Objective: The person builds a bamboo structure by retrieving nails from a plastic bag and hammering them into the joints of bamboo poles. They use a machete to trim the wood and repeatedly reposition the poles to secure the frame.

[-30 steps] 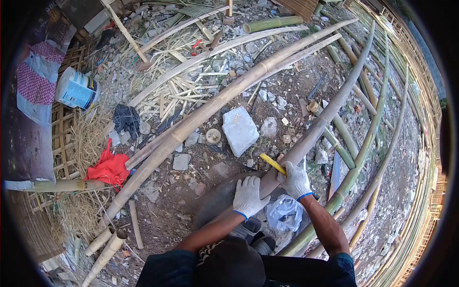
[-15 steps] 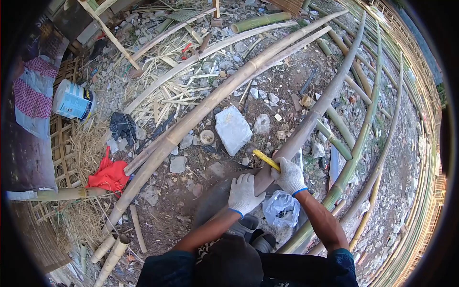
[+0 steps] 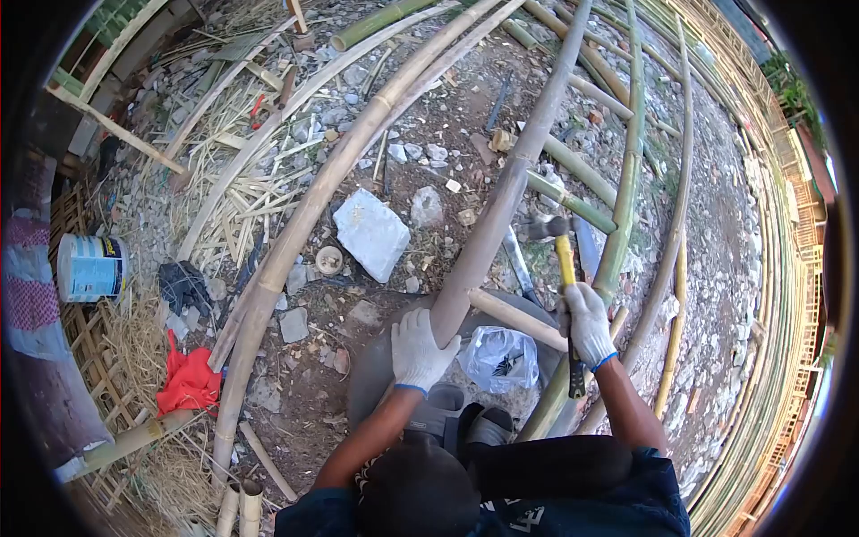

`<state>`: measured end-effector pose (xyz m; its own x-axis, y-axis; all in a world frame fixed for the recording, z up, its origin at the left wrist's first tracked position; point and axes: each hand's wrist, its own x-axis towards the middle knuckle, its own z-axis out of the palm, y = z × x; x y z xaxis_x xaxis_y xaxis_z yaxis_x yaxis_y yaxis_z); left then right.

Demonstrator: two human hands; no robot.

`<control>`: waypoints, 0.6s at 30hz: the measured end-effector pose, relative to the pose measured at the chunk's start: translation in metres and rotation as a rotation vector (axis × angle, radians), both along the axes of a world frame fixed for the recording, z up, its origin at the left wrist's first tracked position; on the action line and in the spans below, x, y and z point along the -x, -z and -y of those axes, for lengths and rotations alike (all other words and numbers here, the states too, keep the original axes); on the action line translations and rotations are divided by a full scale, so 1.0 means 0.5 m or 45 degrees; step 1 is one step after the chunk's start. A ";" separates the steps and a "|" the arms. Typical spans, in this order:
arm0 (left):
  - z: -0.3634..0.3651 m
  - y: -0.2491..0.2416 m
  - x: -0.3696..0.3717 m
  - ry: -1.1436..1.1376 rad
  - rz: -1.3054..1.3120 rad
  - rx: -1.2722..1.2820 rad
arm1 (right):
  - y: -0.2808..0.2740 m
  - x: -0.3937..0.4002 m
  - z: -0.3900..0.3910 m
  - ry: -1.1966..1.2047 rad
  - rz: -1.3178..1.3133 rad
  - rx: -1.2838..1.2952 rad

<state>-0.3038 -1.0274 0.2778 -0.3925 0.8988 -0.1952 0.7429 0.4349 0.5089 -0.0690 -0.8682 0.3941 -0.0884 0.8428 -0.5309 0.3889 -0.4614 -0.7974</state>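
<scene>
My left hand (image 3: 422, 353), in a white glove, is wrapped round the lower end of a thick grey-brown bamboo pole (image 3: 506, 192). In my gloved right hand (image 3: 587, 324) is a hammer (image 3: 565, 259) with a yellow handle, its metal head pointing away from me. A shorter light bamboo piece (image 3: 519, 319) meets the pole near my left hand and reaches toward my right hand. Below that piece lies a clear plastic bag (image 3: 499, 360) with small dark items inside. A blade-like tool (image 3: 519, 264) rests on the ground right of the pole.
A white stone slab (image 3: 371, 234) lies left of the pole. Long bamboo poles (image 3: 626, 197) run along the right. At the left are a paint bucket (image 3: 92, 268), a red cloth (image 3: 189, 376) and split bamboo strips (image 3: 250, 192). Rubble covers the ground.
The view has shifted right. My right hand has moved off the pole to the right, and the hammer now stands out fully. The short bamboo piece beside the pole has come into view.
</scene>
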 end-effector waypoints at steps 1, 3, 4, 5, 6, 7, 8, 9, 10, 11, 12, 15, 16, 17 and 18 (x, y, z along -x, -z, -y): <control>-0.003 0.005 -0.002 0.003 -0.014 -0.012 | -0.009 -0.053 0.007 0.212 -0.028 -0.041; 0.001 0.016 -0.003 0.022 -0.044 -0.033 | -0.023 -0.177 0.027 0.621 -0.224 0.031; 0.001 0.023 -0.003 0.038 -0.058 -0.002 | -0.009 -0.256 0.042 0.840 -0.375 0.046; 0.001 0.024 -0.004 0.045 -0.058 -0.009 | 0.023 -0.342 0.065 1.056 -0.533 0.059; -0.002 0.023 -0.003 0.049 -0.062 -0.017 | 0.062 -0.433 0.096 1.206 -0.689 0.019; 0.000 0.022 -0.004 0.048 -0.067 -0.019 | 0.088 -0.486 0.119 1.418 -0.945 0.010; 0.001 0.022 -0.007 0.030 -0.077 -0.061 | 0.124 -0.514 0.148 1.556 -0.981 -0.009; 0.000 0.021 -0.007 0.031 -0.075 -0.059 | 0.144 -0.536 0.177 1.693 -1.013 -0.031; -0.001 0.018 -0.006 0.033 -0.069 -0.051 | 0.134 -0.505 0.213 1.797 -1.360 0.107; 0.002 0.015 -0.009 0.037 -0.059 -0.035 | 0.148 -0.486 0.234 1.576 -0.928 0.215; -0.002 0.005 -0.011 0.027 -0.052 -0.032 | 0.198 -0.501 0.274 1.276 -0.818 0.377; 0.005 0.021 -0.013 0.027 -0.069 -0.095 | 0.095 -0.361 0.286 1.111 -0.471 0.531; 0.009 0.022 -0.013 0.030 -0.056 -0.077 | 0.096 -0.371 0.297 1.220 -0.599 0.528; 0.007 0.024 -0.013 0.024 -0.044 -0.065 | 0.100 -0.388 0.303 1.319 -0.727 0.518; 0.005 0.024 -0.014 0.015 -0.031 -0.048 | 0.112 -0.398 0.310 1.385 -0.902 0.491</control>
<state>-0.2969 -1.0301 0.2660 -0.3857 0.9101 -0.1515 0.7602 0.4065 0.5067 0.1299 -1.0231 0.3384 0.1717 0.4694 -0.8662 -0.7501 -0.5077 -0.4238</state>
